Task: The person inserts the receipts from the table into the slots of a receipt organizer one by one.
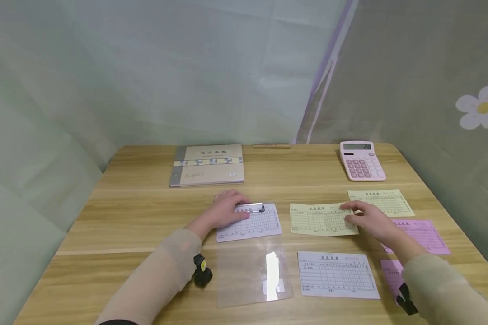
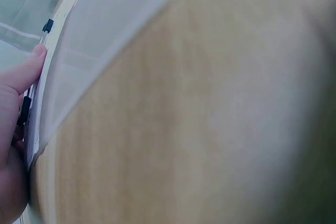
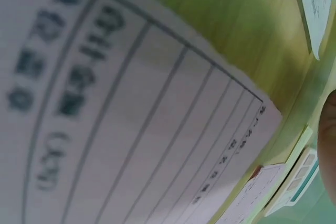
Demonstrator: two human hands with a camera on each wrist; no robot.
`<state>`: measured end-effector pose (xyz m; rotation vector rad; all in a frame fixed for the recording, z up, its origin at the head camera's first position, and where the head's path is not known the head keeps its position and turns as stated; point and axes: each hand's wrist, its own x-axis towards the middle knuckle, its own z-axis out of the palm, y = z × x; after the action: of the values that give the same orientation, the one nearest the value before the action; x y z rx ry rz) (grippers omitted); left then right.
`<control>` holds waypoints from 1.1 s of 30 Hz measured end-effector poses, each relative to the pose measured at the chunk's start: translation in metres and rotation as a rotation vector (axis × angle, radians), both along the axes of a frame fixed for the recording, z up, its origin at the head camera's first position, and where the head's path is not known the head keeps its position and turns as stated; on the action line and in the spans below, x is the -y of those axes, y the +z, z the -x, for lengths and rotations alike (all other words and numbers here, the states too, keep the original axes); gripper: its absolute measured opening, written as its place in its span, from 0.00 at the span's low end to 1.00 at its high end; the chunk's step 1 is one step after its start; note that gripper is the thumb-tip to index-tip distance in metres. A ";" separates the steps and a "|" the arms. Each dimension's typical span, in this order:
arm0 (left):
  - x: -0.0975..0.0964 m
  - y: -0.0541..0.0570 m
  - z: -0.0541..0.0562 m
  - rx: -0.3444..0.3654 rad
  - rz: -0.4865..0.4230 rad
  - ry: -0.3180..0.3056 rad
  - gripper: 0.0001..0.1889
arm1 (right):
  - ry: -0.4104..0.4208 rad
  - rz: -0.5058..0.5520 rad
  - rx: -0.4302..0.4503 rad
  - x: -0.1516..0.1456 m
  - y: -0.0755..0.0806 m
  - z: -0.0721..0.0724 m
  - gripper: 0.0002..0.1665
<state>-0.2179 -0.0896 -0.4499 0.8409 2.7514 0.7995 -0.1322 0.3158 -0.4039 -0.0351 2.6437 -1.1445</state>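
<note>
My left hand [image 1: 227,210] grips the top of a clear clipboard [image 1: 244,275] at its metal clip [image 1: 250,207], thumb over the front. Under the clip lies a white receipt form [image 1: 266,225] with a printed grid. In the left wrist view, the thumb [image 2: 34,66] presses near the clip and the other fingers are mostly hidden. My right hand [image 1: 368,219] pinches the right edge of a yellow receipt form [image 1: 317,220], right of the clipboard. Only a sliver of the right hand [image 3: 328,140] shows in the right wrist view.
A white form [image 1: 337,275] lies below the yellow one. Another yellow form [image 1: 384,202] and pink forms [image 1: 424,234] lie under or beside my right arm. Farther back are a ledger book [image 1: 211,169], a thin brown stick-like item [image 1: 271,146] and a pink calculator [image 1: 362,162].
</note>
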 end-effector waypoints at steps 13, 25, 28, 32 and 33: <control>-0.001 -0.001 0.000 0.002 -0.001 0.005 0.20 | -0.026 0.122 -0.093 0.010 0.013 0.010 0.27; 0.000 0.000 0.000 0.013 -0.004 0.005 0.20 | 0.017 0.167 -0.092 0.028 0.028 0.020 0.27; 0.001 0.000 0.000 0.011 0.002 0.005 0.20 | 0.055 0.256 -0.056 0.038 0.025 0.022 0.26; 0.000 0.000 0.000 0.013 0.004 0.003 0.20 | 0.101 0.322 -0.007 0.052 0.017 0.022 0.25; 0.000 0.001 0.000 0.013 0.002 0.002 0.20 | 0.111 0.326 0.002 0.055 0.015 0.021 0.25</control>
<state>-0.2177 -0.0898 -0.4492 0.8298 2.7418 0.7993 -0.1533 0.2607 -0.3887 -0.2383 2.3911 -1.5189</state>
